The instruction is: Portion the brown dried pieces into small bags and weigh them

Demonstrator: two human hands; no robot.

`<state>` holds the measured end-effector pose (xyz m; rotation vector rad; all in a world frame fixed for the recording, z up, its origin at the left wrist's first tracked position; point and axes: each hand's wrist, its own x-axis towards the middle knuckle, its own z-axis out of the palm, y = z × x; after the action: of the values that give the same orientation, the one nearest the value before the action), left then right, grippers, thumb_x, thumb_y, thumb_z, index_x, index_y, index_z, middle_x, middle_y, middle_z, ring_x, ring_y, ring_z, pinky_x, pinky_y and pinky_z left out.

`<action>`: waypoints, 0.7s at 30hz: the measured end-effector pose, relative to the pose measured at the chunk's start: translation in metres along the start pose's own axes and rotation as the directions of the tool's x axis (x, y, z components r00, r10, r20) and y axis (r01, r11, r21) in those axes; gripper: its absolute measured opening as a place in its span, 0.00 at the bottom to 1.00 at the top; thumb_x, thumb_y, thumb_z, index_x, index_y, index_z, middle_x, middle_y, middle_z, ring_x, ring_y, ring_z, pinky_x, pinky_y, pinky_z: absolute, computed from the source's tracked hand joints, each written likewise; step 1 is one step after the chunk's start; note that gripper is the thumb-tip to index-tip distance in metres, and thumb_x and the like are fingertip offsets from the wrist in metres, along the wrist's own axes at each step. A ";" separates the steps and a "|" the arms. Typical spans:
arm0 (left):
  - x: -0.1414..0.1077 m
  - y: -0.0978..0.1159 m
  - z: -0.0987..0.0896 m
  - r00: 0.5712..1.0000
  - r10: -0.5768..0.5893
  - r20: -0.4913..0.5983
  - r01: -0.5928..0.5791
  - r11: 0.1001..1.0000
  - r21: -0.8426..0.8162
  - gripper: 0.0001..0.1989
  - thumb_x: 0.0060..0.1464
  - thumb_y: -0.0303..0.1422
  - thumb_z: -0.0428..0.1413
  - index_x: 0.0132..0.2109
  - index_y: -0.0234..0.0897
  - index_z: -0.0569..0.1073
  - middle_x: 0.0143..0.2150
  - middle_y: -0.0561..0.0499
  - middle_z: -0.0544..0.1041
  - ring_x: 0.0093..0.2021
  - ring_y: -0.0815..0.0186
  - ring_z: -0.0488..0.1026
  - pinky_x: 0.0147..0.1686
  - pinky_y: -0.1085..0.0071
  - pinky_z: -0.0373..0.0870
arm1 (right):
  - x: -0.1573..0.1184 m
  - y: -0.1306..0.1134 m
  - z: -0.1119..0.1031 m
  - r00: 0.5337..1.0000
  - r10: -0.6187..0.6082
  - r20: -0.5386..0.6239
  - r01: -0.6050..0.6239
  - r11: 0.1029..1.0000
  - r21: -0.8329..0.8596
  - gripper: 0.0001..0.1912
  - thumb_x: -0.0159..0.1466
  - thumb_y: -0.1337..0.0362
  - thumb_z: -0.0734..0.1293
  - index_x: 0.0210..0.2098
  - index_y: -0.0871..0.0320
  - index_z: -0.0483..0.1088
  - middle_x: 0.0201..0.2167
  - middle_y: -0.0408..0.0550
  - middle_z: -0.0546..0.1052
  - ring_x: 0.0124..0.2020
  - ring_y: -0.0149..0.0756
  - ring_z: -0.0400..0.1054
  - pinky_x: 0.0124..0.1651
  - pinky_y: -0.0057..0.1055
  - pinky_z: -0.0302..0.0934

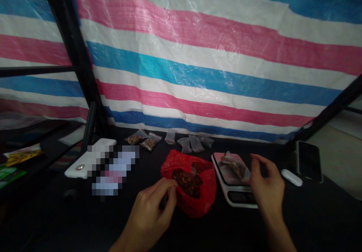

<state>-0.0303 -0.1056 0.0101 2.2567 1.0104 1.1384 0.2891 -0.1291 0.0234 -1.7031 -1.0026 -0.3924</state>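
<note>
A red plastic bag (pixel 207 197), its mouth spread, holds dark brown dried bits (pixel 186 182). My left hand (pixel 154 206) is closed at its left rim, thumb and forefinger pinching the edge. To the right lies a white kitchen scale (pixel 224 195) with a dark display. On its plate rests a small clear zip bag (pixel 233 165) with brownish contents. My right hand (pixel 267 178) is beside the scale's right edge, fingers apart and nothing visible between them. It partly covers the scale, and I cannot tell whether it touches the small bag.
Two filled zip bags (pixel 151 141) lie at the back, beside several unfilled ones (pixel 195 142). A white device (pixel 106 146) and a blurred-out object (pixel 115 171) are on the left. At right are a white earbud case (pixel 292 177) and a phone (pixel 309 161). Striped sheeting (pixel 198 56) hangs behind.
</note>
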 end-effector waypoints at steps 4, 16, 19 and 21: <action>0.000 0.000 -0.001 1.000 0.001 -0.003 -0.001 1.000 0.004 0.11 0.66 0.29 0.48 0.40 0.41 0.75 0.31 0.54 0.77 0.29 0.70 0.76 0.31 0.78 0.71 | 0.001 -0.001 0.000 1.000 -0.002 -0.008 0.002 1.000 -0.015 0.17 0.64 0.55 0.62 0.41 0.59 0.77 0.41 0.58 0.80 0.46 0.51 0.73 0.55 0.49 0.64; 0.000 0.000 -0.002 0.999 0.016 -0.030 -0.016 1.000 -0.007 0.10 0.66 0.29 0.49 0.41 0.41 0.75 0.31 0.54 0.78 0.27 0.71 0.75 0.29 0.78 0.70 | 0.000 -0.002 0.002 0.998 -0.047 0.048 0.050 0.997 -0.061 0.18 0.62 0.52 0.62 0.39 0.56 0.77 0.41 0.57 0.81 0.45 0.53 0.74 0.55 0.50 0.62; -0.001 0.000 -0.002 1.000 0.011 -0.015 -0.011 1.000 -0.006 0.11 0.66 0.29 0.48 0.41 0.40 0.75 0.31 0.54 0.77 0.27 0.71 0.75 0.29 0.78 0.70 | 0.000 -0.001 0.003 0.996 -0.032 0.083 0.039 0.995 -0.093 0.21 0.61 0.50 0.61 0.40 0.57 0.78 0.43 0.58 0.81 0.47 0.56 0.73 0.56 0.54 0.59; -0.001 -0.001 -0.002 1.000 0.008 -0.014 -0.008 1.000 -0.004 0.10 0.67 0.29 0.48 0.41 0.40 0.75 0.31 0.54 0.77 0.27 0.71 0.75 0.29 0.78 0.70 | 0.000 0.000 0.004 0.993 -0.026 0.117 0.040 0.993 -0.115 0.23 0.61 0.48 0.61 0.42 0.57 0.78 0.44 0.58 0.81 0.48 0.57 0.73 0.58 0.56 0.56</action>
<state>-0.0324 -0.1058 0.0104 2.2550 1.0044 1.1608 0.2883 -0.1256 0.0222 -1.8335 -1.1118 -0.3842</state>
